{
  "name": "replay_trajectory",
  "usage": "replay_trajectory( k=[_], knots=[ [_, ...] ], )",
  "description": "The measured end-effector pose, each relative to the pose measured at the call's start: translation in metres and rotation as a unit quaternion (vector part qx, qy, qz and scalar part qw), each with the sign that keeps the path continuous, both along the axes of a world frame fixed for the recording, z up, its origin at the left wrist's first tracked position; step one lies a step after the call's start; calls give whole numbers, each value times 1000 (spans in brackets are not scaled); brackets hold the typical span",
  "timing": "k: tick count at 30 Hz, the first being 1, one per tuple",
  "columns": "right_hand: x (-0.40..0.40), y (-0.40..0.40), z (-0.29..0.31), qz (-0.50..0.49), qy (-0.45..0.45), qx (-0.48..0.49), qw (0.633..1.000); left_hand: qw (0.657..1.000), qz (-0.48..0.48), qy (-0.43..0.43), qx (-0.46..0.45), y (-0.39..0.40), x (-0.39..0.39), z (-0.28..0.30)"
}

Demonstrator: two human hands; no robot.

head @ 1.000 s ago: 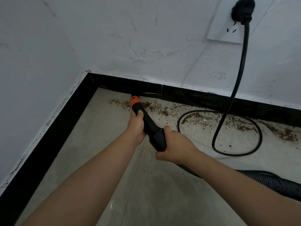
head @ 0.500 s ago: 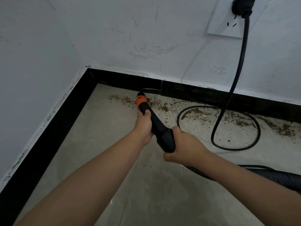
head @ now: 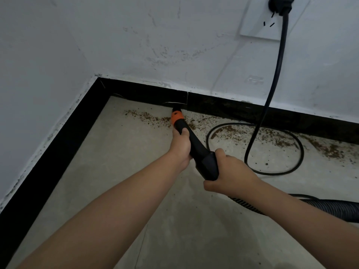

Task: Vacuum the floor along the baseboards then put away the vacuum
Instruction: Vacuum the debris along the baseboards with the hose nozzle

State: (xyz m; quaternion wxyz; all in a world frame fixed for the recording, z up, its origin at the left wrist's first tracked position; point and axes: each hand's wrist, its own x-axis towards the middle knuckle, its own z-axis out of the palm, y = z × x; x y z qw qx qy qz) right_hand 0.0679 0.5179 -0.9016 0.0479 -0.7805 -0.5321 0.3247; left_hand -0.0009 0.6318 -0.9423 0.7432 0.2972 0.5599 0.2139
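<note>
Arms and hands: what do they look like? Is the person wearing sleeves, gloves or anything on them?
Both arms are bare as far up as the picture shows, with no sleeve in view. The left hand and the right hand wear no gloves. No watch, bracelet or ring shows on the parts of the wrists and fingers that can be seen.

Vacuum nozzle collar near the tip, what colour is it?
Orange; the collar sits on the black nozzle, clearest in the head view.
</note>
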Motion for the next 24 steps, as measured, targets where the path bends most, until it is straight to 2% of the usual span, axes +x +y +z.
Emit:
replay_trajectory(
  k=[17,24],
  knots=[
    [17,-20,9,-29,-29,-18,999,999,-36,-8,-14,-19,26,6],
    [13,-13,10,-9,-26,-15,1000,1000,-11,13,2,-17,15,10]
  ],
)
